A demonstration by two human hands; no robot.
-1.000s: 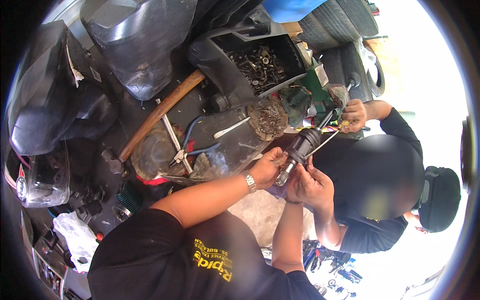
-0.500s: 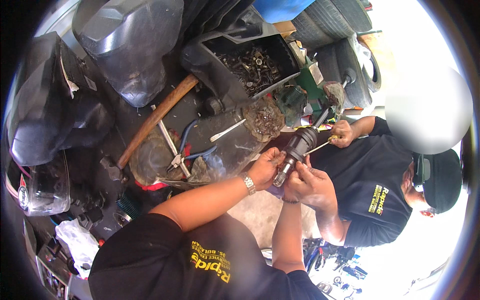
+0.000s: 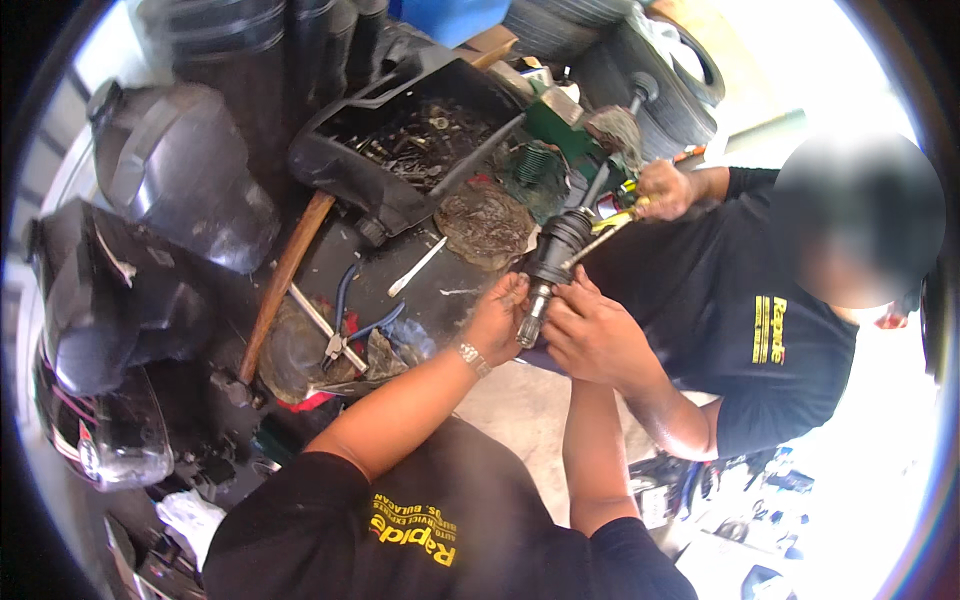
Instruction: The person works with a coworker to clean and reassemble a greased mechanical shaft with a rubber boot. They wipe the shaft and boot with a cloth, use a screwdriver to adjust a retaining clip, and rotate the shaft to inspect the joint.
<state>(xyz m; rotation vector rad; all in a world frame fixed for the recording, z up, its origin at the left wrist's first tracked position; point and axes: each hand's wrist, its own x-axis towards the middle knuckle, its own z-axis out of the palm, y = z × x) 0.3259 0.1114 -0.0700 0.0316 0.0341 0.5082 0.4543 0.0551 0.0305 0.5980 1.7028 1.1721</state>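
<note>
A CV axle shaft with a black ribbed boot and a bare splined end slants across the middle. My left hand, with a metal watch at the wrist, is closed on it near the splined end. My right forearm rises from below, but its hand is hidden behind a co-worker's hand. That hand touches the shaft beside the boot. The co-worker's other hand grips a yellow-handled screwdriver, its tip against the boot.
On the dark bench to the left lie a wood-handled hammer, blue-handled pliers and a pale flat tool. Behind stands a cut black container holding small metal parts. Tyres are stacked at the far side. The co-worker stands on the right.
The view has shifted, so the bench things sit differently in it. The shaft stays in the hands, and the co-worker's screwdriver still touches the boot.
</note>
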